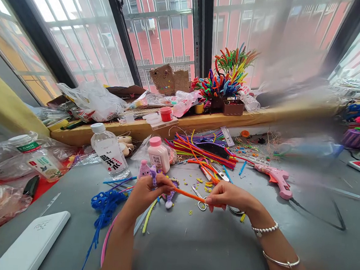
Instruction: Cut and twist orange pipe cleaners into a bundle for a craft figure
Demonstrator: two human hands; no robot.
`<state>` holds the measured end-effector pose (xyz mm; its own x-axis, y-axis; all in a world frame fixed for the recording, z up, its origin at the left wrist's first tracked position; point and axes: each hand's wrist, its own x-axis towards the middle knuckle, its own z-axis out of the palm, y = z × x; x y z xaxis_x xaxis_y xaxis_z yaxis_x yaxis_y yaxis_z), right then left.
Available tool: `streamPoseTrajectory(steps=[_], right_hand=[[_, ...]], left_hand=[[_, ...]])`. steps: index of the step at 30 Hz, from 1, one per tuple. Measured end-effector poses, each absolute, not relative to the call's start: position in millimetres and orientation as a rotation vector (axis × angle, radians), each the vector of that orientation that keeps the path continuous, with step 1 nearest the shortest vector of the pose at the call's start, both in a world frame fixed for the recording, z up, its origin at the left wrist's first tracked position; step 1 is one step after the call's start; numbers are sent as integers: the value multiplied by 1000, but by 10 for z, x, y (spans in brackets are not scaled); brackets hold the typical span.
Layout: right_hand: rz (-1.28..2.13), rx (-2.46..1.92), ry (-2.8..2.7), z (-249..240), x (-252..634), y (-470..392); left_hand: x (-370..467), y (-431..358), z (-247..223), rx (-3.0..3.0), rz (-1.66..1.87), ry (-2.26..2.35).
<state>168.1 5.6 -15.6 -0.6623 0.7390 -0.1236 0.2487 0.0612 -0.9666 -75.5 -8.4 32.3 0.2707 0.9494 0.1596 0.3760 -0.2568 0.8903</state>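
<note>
An orange pipe cleaner (190,194) stretches between my two hands above the grey table. My left hand (153,190) pinches its left end, with a fuzzy purple ring on one finger. Farther along, the fingertips of my right hand (225,195) grip the same stem, and two silver bracelets circle that wrist. Below the stem lie scissors (202,204) and small yellow clippings (208,186). Just behind my left hand stands a small purple fuzzy figure (144,168). A blue knotted yarn piece (107,206) rests left of my left forearm.
A bundle of coloured pipe cleaners (203,151) lies behind my hands. A pink glue gun (275,178) with a cord sits to the right. A water bottle (109,152), a pink-capped bottle (159,156) and a white power bank (33,240) stand or lie leftward.
</note>
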Motion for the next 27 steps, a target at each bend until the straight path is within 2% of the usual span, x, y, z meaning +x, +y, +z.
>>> streamPoseTrajectory(steps=[9, 14, 20, 27], right_hand=[[1568, -1077, -1861, -200, 1665, 45], [1559, -1109, -1769, -200, 1656, 52], [1510, -1039, -1626, -253, 1645, 77], [1534, -1018, -1571, -217, 1557, 33]], left_hand=[[-670, -53, 291, 1615, 1067, 1229], [-511, -18, 200, 1508, 1360, 1334], [-418, 0, 155, 1349, 1530, 1417], [-178, -50, 77, 1292, 1406, 1156]])
